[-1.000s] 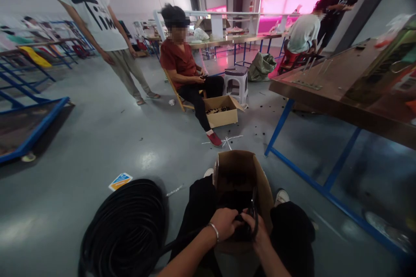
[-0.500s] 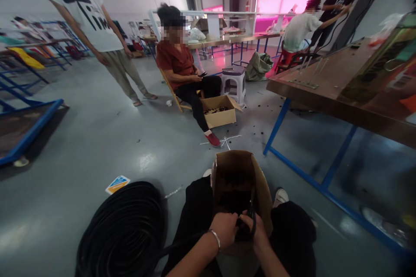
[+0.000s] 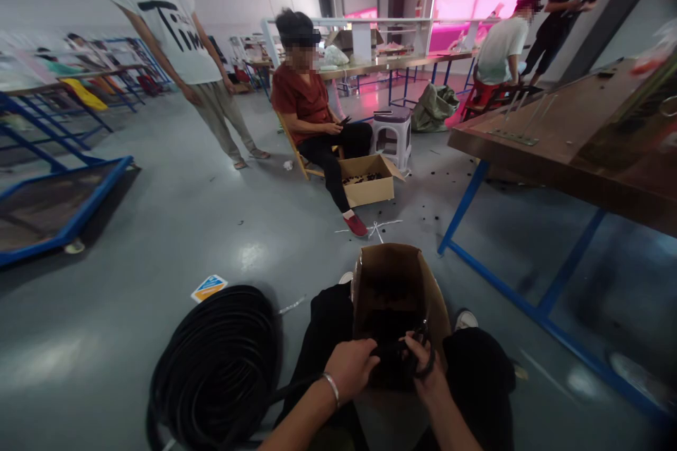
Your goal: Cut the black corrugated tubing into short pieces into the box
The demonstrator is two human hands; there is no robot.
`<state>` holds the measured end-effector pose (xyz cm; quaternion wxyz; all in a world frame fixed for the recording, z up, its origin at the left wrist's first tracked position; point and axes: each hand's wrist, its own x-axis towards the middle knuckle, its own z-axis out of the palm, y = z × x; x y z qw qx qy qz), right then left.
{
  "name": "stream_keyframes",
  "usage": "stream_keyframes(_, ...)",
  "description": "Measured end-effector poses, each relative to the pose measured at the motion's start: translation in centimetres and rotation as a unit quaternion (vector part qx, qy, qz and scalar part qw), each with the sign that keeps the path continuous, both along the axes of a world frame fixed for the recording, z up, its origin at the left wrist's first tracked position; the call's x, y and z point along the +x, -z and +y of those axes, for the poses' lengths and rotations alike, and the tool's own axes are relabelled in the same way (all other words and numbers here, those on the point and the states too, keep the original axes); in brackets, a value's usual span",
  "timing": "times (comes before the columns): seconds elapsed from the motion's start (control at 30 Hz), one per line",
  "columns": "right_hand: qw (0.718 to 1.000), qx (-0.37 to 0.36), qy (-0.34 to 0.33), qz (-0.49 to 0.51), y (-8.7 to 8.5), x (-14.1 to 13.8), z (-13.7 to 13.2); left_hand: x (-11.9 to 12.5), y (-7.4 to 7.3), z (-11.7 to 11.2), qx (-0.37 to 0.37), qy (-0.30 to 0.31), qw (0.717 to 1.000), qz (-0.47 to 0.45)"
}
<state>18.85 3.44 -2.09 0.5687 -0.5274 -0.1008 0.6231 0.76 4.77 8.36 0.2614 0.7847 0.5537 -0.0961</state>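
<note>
My left hand [image 3: 350, 368] is closed around a black cable [image 3: 296, 389] that runs back to a big black coil [image 3: 216, 366] on the floor at my left. My right hand [image 3: 426, 372] is closed on the cable's end, bent into a small loop [image 3: 423, 352]. Both hands meet over my lap, just in front of an open cardboard box [image 3: 394, 268] standing between my knees. Dark pieces lie inside the box; I cannot make them out.
A seated person in a red shirt [image 3: 301, 99] has a second cardboard box [image 3: 370, 180] at the feet. A standing person in a white shirt [image 3: 174, 35] is at the back left. A blue-framed workbench [image 3: 555, 148] fills the right. A blue cart [image 3: 58, 204] stands left.
My hands stay together on the cable; the loop at my right hand has turned slightly. The view has shifted a little to the left and then back right.
</note>
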Motion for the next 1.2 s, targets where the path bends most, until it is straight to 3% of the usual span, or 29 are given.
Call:
stream_keyframes(0.13, 1.000, 0.018, -0.022, -0.004, -0.4, -0.4, 0.6, 0.1, 0.5, -0.1, 0.009, -0.046, 0.999, -0.004)
stream_keyframes(0.23, 0.999, 0.013, -0.042, 0.000, -0.4, -1.0, 1.0, -0.2, 0.8, 0.2, 0.002, -0.047, 0.999, -0.020)
stream_keyframes(0.3, 0.999, 0.011, -0.044, 0.009, -0.3, -1.3, 1.1, -1.6, -0.3, 1.4, 0.005, -0.037, 0.995, -0.089)
stream_keyframes(0.33, 0.999, 0.011, -0.040, 0.011, -0.2, -1.5, 1.2, -2.7, -1.6, 2.4, 0.022, -0.037, 0.988, -0.146)
stream_keyframes(0.4, 1.000, 0.015, -0.026, 0.006, -0.1, -1.5, 1.1, -6.0, -6.1, 4.9, 0.138, -0.130, 0.953, -0.238)
stream_keyframes(0.43, 1.000, 0.015, -0.017, 0.002, -0.1, -1.4, 1.0, -7.9, -9.3, 6.2, 0.233, -0.200, 0.914, -0.267)
stream_keyframes(0.5, 1.000, 0.014, -0.007, -0.003, 0.2, -1.2, 0.8, -11.2, -16.4, 8.3, 0.416, -0.301, 0.796, -0.321)
stream_keyframes(0.57, 1.000, 0.008, -0.009, -0.004, 0.7, -1.1, 0.7, -13.0, -22.6, 9.3, 0.573, -0.295, 0.675, -0.360)
stream_keyframes(0.6, 1.000, 0.005, -0.013, -0.004, 1.0, -1.1, 0.7, -13.0, -24.6, 9.3, 0.623, -0.266, 0.638, -0.365)
stream_keyframes(0.63, 1.000, 0.003, -0.014, -0.002, 1.4, -1.1, 0.6, -12.4, -25.5, 9.2, 0.645, -0.239, 0.625, -0.369)
stream_keyframes(0.67, 1.000, 0.001, -0.011, -0.001, 1.6, -1.1, 0.6, -11.3, -25.1, 8.9, 0.631, -0.226, 0.642, -0.374)
stream_keyframes(0.7, 1.000, 0.004, -0.008, 0.001, 1.8, -1.1, 0.5, -9.8, -23.7, 8.6, 0.583, -0.229, 0.683, -0.376)
stream_keyframes(0.73, 1.000, 0.004, -0.007, 0.001, 2.0, -1.2, 0.5, -8.1, -21.1, 8.2, 0.515, -0.222, 0.745, -0.360)
stream_keyframes(0.8, 1.000, 0.005, -0.012, -0.003, 1.8, -1.2, 0.3, -4.5, -14.0, 7.2, 0.340, -0.178, 0.882, -0.273)
stream_keyframes(0.83, 1.000, 0.008, -0.019, -0.005, 1.6, -1.1, 0.2, -2.8, -10.2, 6.5, 0.244, -0.147, 0.935, -0.212)
stream_keyframes(0.87, 1.000, 0.011, -0.028, -0.005, 1.3, -1.0, 0.1, -1.2, -6.5, 5.7, 0.149, -0.094, 0.971, -0.160)
stream_keyframes(0.9, 0.999, 0.014, -0.036, -0.005, 1.1, -0.8, 0.1, 0.2, -3.3, 4.8, 0.073, -0.038, 0.988, -0.132)
stream_keyframes(0.97, 0.999, 0.019, -0.051, -0.007, 0.6, -0.5, 0.0, 2.3, 0.9, 3.0, -0.013, 0.003, 0.994, -0.107)
stream_keyframes(1.03, 0.998, 0.014, -0.058, -0.013, 0.5, -0.2, 0.2, 3.7, 2.3, 1.6, -0.028, 0.012, 0.996, -0.085)
stream_keyframes(1.2, 0.999, -0.002, -0.043, -0.026, 1.3, -0.1, 0.5, 5.0, 1.1, 0.8, -0.007, 0.022, 1.000, 0.000)
